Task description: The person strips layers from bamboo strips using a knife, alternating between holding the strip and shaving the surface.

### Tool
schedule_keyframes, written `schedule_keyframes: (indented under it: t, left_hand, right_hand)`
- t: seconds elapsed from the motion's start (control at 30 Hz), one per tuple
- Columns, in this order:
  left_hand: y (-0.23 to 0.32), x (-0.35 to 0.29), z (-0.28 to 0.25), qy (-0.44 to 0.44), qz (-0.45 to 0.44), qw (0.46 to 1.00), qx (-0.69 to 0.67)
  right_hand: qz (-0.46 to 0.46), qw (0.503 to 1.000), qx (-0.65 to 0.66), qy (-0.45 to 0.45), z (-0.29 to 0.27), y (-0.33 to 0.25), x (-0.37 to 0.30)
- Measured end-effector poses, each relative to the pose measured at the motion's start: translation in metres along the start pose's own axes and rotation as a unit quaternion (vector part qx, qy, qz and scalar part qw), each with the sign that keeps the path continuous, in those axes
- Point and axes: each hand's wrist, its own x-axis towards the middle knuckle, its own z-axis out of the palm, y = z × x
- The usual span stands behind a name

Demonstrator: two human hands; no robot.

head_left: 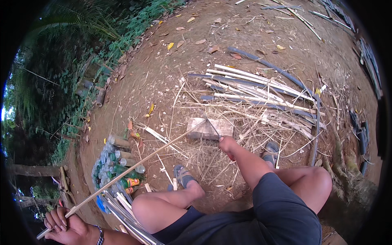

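My left hand [67,228], low at the left with a chain bracelet on its wrist, is closed round the near end of a long, thin bamboo strip [134,163]. The strip slants up to the right, and its far end meets a wooden block [195,130] on the ground. Beyond my knees, my right hand [228,146] grips a thin-bladed knife [214,129] whose handle is mostly hidden. The blade points up and left over the block, and its tip crosses the strip's far end. Whether the blade bites into the strip cannot be made out.
Split bamboo lengths [261,92] and fine shavings [261,126] lie past the block. Plastic bottles [118,161] are heaped at the left, near a bundle of strips [122,206] beside my left leg. A tree root [341,163] stands at the right. Green plants [126,30] border the dirt.
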Motion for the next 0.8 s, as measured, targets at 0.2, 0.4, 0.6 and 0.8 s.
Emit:
schedule_keyframes:
  t: [0.2,0.4,0.6,0.8]
  left_hand:
    - [0.004,-0.022,0.0,-0.023,0.024,0.999,-0.032]
    - [-0.002,-0.041,0.016,0.034,0.076,0.996,0.033]
    - [0.006,-0.047,0.012,0.029,0.047,0.998,0.035]
    - [0.005,-0.051,0.009,0.019,0.057,0.998,0.024]
  right_hand:
    - [-0.109,0.987,0.116,-0.021,-0.001,-0.111,-0.127]
    - [-0.376,0.921,0.086,-0.051,-0.002,-0.19,-0.244]
    - [-0.238,0.97,0.051,-0.018,0.013,-0.135,-0.175]
    - [-0.257,0.966,0.014,-0.012,-0.01,-0.159,-0.193]
